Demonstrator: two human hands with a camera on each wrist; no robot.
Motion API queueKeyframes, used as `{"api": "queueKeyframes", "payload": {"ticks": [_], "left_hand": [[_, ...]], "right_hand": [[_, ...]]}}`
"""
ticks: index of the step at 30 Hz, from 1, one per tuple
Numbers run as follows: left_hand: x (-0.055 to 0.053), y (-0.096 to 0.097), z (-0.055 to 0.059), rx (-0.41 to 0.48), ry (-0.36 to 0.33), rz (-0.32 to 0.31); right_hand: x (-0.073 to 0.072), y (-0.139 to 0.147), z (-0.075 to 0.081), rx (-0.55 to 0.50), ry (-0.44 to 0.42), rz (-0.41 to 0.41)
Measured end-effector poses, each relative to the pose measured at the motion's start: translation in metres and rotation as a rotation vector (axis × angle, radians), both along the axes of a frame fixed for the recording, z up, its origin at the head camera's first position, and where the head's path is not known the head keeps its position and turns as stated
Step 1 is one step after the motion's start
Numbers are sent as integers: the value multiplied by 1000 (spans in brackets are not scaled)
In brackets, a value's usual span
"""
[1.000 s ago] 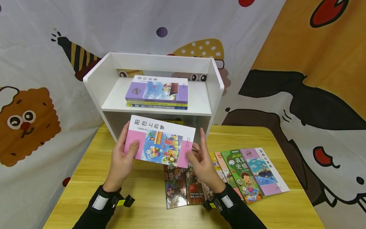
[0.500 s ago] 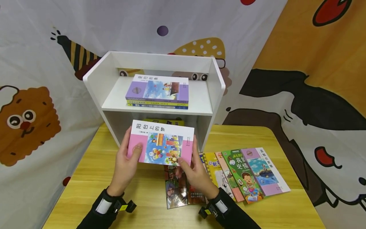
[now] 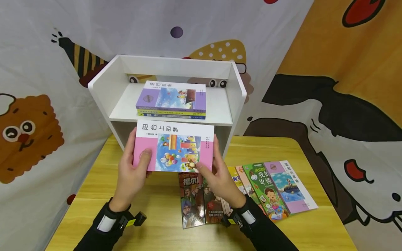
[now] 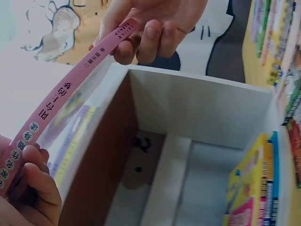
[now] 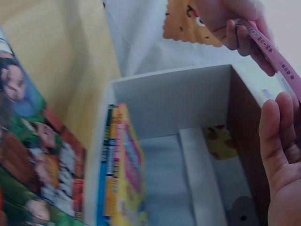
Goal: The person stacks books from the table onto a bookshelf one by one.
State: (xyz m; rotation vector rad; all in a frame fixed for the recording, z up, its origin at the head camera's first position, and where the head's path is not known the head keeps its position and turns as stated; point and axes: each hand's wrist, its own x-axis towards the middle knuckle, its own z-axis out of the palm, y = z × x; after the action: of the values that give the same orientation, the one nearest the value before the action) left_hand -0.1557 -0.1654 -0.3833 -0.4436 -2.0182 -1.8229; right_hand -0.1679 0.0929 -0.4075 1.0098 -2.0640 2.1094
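Observation:
A pink and white paperback book (image 3: pixel 177 148) is held between both hands in front of the white shelf unit (image 3: pixel 122 96), hiding much of the lower compartment's opening. My left hand (image 3: pixel 133 172) grips its left end, thumb on the cover. At the right end, my right hand (image 3: pixel 221 177) has its thumb on the lower corner of the cover and its fingers along the edge and behind. The pink spine (image 4: pixel 61 94) faces the left wrist camera. Behind the held book, a stack of books (image 3: pixel 172 96) lies flat on the upper shelf, a purple one on top.
Several books, among them a green book (image 3: pixel 265 190) and a purple-and-white one (image 3: pixel 290 186), lie overlapping on the wooden table (image 3: pixel 157 223) at the right. Inside the lower compartment, a few yellow and blue books (image 5: pixel 117 169) stand against one side wall. A printed cloth (image 3: pixel 213 21) hangs behind.
The book dipped slightly, then rose toward the upper shelf and became more level. My right forefinger, raised off the book a second ago, now lies along its right edge.

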Motion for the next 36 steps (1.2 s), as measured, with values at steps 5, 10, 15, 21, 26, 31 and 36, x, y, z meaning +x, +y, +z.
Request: {"api": "queueKeyframes", "payload": {"ticks": [5,10,15,21,26,31,36], "left_hand": [[-6,-3,19,12,51,6],[-16,-8,35,30,81,0],[-24,-12,45,1,51,10],[-33,-17,49,21,-49,-38],[-40,-24,46,65,-139,-131],[-45,-31,41,119,-174,-261],[-46,-37,39,138,-173,-364]], "right_hand": [[-8,-1,25,-4,30,31],[-20,-5,45,-4,20,75],[-29,-8,59,-5,-16,78],[-38,-6,64,-12,-139,61],[-49,-1,61,-73,-225,112],[-58,3,56,-112,-236,150],[-61,5,55,-123,-225,139]]}}
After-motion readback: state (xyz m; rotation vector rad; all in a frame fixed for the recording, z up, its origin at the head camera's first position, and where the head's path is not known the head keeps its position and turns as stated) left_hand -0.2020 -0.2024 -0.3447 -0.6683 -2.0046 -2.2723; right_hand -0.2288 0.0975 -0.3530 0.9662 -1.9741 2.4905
